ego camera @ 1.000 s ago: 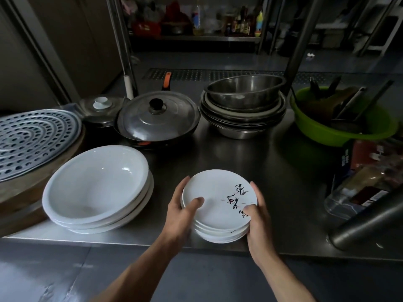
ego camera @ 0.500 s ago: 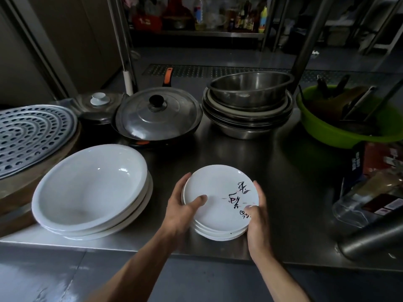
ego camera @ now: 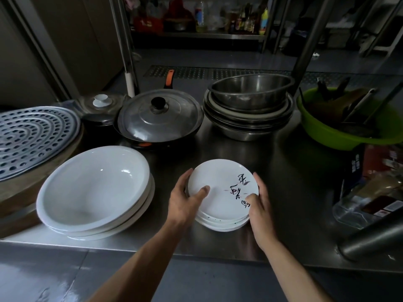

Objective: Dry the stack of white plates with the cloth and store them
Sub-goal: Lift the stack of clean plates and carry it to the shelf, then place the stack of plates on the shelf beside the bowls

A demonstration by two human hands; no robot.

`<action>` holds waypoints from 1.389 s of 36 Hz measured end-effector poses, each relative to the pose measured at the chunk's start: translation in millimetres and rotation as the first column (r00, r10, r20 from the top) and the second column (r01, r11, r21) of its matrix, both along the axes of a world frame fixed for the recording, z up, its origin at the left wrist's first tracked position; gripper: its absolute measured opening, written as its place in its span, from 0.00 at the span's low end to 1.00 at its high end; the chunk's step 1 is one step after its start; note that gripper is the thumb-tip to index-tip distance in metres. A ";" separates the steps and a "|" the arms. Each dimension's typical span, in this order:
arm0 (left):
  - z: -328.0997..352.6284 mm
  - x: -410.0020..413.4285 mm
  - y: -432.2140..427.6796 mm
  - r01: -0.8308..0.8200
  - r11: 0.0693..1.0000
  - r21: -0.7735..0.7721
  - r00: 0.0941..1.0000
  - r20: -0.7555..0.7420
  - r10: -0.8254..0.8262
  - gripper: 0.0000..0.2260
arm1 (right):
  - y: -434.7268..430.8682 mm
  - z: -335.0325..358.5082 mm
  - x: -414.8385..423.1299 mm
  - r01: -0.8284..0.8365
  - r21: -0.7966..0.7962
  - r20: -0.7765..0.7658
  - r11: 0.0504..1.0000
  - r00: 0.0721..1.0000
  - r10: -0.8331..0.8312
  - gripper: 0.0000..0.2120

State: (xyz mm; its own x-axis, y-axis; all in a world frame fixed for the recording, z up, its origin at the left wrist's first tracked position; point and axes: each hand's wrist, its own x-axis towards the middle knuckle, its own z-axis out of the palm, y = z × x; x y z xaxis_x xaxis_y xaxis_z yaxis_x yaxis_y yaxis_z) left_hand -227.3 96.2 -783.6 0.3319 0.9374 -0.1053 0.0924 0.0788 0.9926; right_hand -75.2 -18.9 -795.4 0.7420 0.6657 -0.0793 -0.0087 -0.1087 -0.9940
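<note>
My left hand (ego camera: 187, 203) and right hand (ego camera: 260, 205) grip the plates (ego camera: 220, 192) from either side, thumbs on the top one, near the counter (ego camera: 294, 192) edge, just right of the bowls (ego camera: 93, 188)

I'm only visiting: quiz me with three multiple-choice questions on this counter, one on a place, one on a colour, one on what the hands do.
1. The big white bowls stand: A) left of the small plates B) right of them C) on them
2. The basin on the right is: A) red B) green C) blue
3. The left hand and right hand: A) both grip the small plates B) hang idle C) lift a lid
Answers: 1 A, bowls sit at the plates' left; 2 B, its wall is bright green; 3 A, each clasps the stack's rim.
</note>
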 end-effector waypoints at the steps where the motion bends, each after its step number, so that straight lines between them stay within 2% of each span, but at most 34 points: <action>1: 0.9 0.0 -1.1 0.001 1.000 0.010 1.000 -0.011 -0.001 0.26 | -0.2 -0.6 1.5 -0.004 -0.011 0.008 1.000 1.000 0.004 0.28; 6: 5.1 -7.5 -9.6 0.005 0.999 0.039 0.999 -0.033 -0.004 0.30 | -8.1 0.1 3.4 0.029 -0.074 0.052 0.997 0.998 -0.025 0.29; 10: 17.9 -14.3 -11.2 0.058 0.994 0.094 0.996 -0.068 -0.052 0.31 | -19.7 10.1 -2.8 0.072 -0.113 0.170 0.991 0.984 -0.052 0.30; 16: 71.3 -45.6 -21.4 0.066 0.986 0.156 0.993 -0.106 -0.049 0.20 | -34.0 60.9 -38.6 0.074 -0.076 0.404 0.994 0.914 -0.037 0.26; 20: 130.8 -88.0 -48.0 0.070 0.987 0.147 0.986 -0.160 -0.047 0.14 | -35.5 121.1 -92.9 -0.012 -0.064 0.486 0.998 0.873 0.042 0.24; 25: 221.1 -158.0 -71.5 0.024 0.999 0.048 0.976 -0.217 -0.013 0.10 | -32.3 216.7 -178.5 -0.271 -0.165 0.303 0.948 0.901 0.310 0.22; 33: 408.8 -278.1 -87.6 -0.111 0.994 0.018 0.955 -0.273 0.112 0.12 | -22.5 401.0 -303.9 -0.478 -0.186 0.313 0.858 0.799 0.513 0.22; 38: 524.1 -352.1 -95.1 -0.178 0.980 0.091 0.920 -0.338 0.198 0.11 | -20.4 507.5 -366.0 -0.611 -0.187 0.316 0.769 0.704 0.636 0.20; 44: 631.5 -402.9 -61.5 -0.162 0.961 0.223 0.906 -0.353 0.235 0.09 | -5.7 605.5 -400.4 -0.659 -0.201 0.387 0.725 0.626 0.677 0.21; 50: 689.1 -390.1 -12.4 -0.105 0.947 0.304 0.931 -0.304 0.201 0.10 | 30.8 668.1 -384.9 -0.630 -0.229 0.432 0.742 0.617 0.658 0.24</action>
